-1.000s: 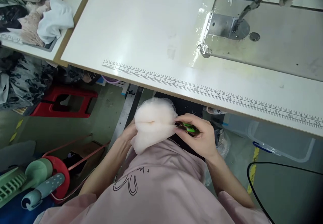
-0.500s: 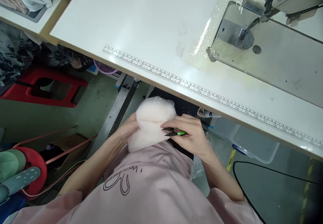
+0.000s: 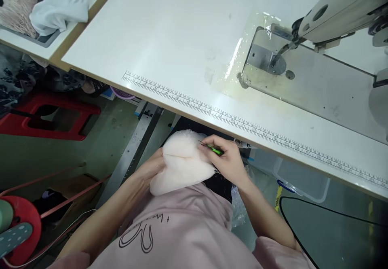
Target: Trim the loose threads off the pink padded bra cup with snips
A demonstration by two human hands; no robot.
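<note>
I hold a pale pink, padded fabric piece (image 3: 182,162) in my lap, just below the table's front edge. My left hand (image 3: 151,168) grips its left side, fingers tucked behind the fabric. My right hand (image 3: 227,159) is closed on small green-handled snips (image 3: 212,149), whose dark tips touch the upper right edge of the piece.
A white sewing table (image 3: 169,38) with a printed ruler (image 3: 242,123) along its front edge. Sewing machine (image 3: 318,38) at the right. Fabric pile (image 3: 45,2) on a side table far left. Red stool (image 3: 45,115), clear bin (image 3: 300,180) and black cable (image 3: 318,208) on the floor.
My right hand has shifted the snips up along the right edge of the padded piece, tips now pointing up-left. The view has tilted slightly.
</note>
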